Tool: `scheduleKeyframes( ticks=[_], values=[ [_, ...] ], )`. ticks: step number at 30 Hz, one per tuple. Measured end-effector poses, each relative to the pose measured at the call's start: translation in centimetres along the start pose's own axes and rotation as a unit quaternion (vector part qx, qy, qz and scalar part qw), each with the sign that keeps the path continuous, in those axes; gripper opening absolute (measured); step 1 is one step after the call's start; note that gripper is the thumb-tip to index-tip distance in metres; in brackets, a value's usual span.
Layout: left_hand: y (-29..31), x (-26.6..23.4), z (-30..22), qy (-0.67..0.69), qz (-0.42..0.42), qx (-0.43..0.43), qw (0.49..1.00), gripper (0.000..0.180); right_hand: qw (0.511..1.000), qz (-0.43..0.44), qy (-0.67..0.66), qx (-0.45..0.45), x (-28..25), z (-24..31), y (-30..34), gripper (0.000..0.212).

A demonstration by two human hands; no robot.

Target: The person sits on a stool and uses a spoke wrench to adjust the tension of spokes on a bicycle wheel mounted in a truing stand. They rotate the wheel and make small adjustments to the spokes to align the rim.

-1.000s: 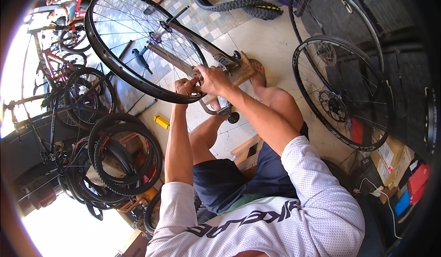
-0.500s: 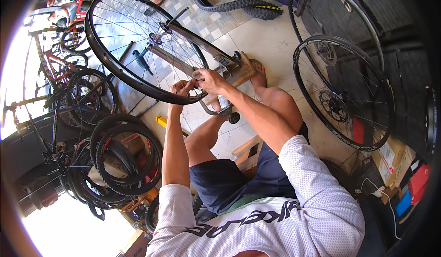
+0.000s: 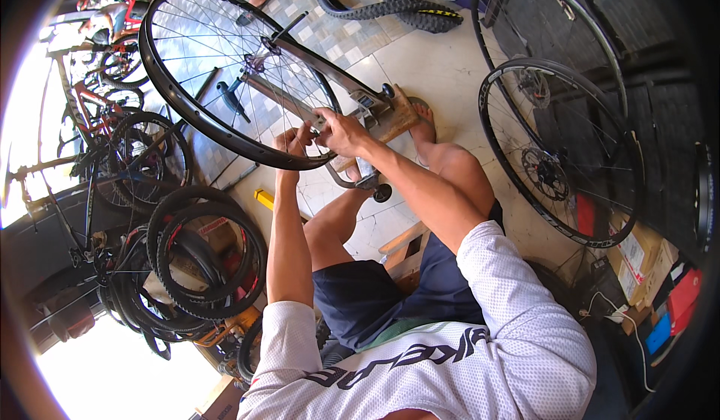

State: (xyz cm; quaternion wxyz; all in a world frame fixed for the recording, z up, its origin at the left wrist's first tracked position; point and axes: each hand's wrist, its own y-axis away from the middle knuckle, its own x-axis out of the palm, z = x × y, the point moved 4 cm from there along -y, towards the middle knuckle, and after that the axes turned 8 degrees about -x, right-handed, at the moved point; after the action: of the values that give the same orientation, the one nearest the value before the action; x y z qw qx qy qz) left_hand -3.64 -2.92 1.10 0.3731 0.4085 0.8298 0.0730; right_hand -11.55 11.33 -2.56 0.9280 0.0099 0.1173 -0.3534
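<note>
Black rim: bare spoked wheel (image 3: pixel 225 75) with no tyre, mounted upright in a metal truing stand (image 3: pixel 330 82) far centre, on a wooden base (image 3: pixel 394 120)
Left hand: left hand (image 3: pixel 289 141) at the near edge of the rim, fingers curled on it; grip partly hidden
Right hand: right hand (image 3: pixel 341 131) just beside it, pinched closed among the spokes; I cannot tell whether it has a tool
Progress: judging by this, spoke work is under way, tyre not yet fitted
Around: loose tyres (image 3: pixel 202 262) near left, two more wheels (image 3: pixel 559 150) right

Blown-out left glare, dark fisheye-warped rim
</note>
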Motion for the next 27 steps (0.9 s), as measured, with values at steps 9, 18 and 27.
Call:
scheduleKeyframes(
  ticks=[9, 18, 27],
  values=[
    [3.9, -0.7, -0.7, 0.14, 0.116, 0.004, 0.983, 0.027, 0.963, 0.055, -0.247, 0.096, 3.2, -4.6, -1.0, 0.03],
    [3.7, 0.3, -0.2, 0.167, 0.098, -0.002, 0.981, 0.024, 0.992, -0.011, -0.047, 0.115, 0.3, -3.0, -0.1, 0.027],
    [2.2, 1.4, 0.0, 0.103, 0.09, 0.018, 0.99, 0.028, 0.995, -0.018, 0.053, 0.085, -3.4, -0.6, 0.0, 0.033]
  ],
)
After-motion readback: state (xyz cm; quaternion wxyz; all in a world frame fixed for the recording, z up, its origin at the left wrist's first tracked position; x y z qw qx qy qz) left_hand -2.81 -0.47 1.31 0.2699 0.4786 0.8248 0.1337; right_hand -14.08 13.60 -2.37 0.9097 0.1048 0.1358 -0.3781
